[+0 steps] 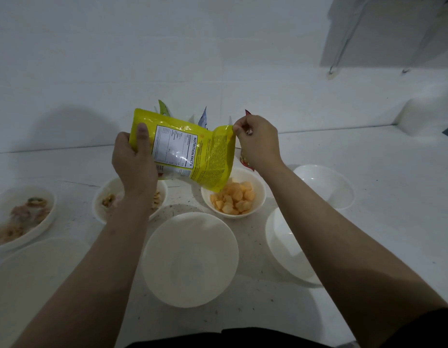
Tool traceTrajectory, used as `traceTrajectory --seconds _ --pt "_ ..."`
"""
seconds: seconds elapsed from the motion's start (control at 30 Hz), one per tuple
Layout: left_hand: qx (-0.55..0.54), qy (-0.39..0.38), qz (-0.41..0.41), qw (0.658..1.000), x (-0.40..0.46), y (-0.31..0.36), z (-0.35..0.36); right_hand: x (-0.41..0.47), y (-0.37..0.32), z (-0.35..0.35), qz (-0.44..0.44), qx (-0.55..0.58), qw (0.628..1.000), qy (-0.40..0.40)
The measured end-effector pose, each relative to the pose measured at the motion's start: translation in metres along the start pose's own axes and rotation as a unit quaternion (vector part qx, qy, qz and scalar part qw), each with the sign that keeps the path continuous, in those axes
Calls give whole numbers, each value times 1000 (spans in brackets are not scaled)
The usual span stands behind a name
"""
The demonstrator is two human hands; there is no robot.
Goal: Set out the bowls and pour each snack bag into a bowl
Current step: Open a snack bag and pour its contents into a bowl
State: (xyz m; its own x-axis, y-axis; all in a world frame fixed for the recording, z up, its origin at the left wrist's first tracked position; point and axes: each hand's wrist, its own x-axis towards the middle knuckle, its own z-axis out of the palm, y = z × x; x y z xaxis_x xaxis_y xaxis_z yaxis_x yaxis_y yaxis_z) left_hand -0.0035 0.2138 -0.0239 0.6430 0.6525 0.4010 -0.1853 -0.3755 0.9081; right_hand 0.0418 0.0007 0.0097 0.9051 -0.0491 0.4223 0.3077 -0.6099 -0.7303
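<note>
Yellow snack bag (192, 151) is up over the counter (368, 172), tilted with its lower corner dipping into the bowl of orange puffs (233, 200), and I've got my left hand (133, 162) wrapped round its near end, thumb across the front. My right hand (255, 140) pinches the bag's top corner. Empty white bowl (190, 259) sits just in front, another bowl (288, 249) to its right.

A glossy, crinkled yellow foil-plastic bag (192, 149) is seen, its sheen caught on the label. Beneath it, smooth white bowls (190, 259) with a slight gloss are set on a matt, speckled white counter (368, 172).
</note>
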Motion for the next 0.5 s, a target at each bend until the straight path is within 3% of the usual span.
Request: traceTrajectory --seconds 0.5 --pt "-5 -1 -1 1000 6 -5 2 -4 6 -2 8 -1 1000 0"
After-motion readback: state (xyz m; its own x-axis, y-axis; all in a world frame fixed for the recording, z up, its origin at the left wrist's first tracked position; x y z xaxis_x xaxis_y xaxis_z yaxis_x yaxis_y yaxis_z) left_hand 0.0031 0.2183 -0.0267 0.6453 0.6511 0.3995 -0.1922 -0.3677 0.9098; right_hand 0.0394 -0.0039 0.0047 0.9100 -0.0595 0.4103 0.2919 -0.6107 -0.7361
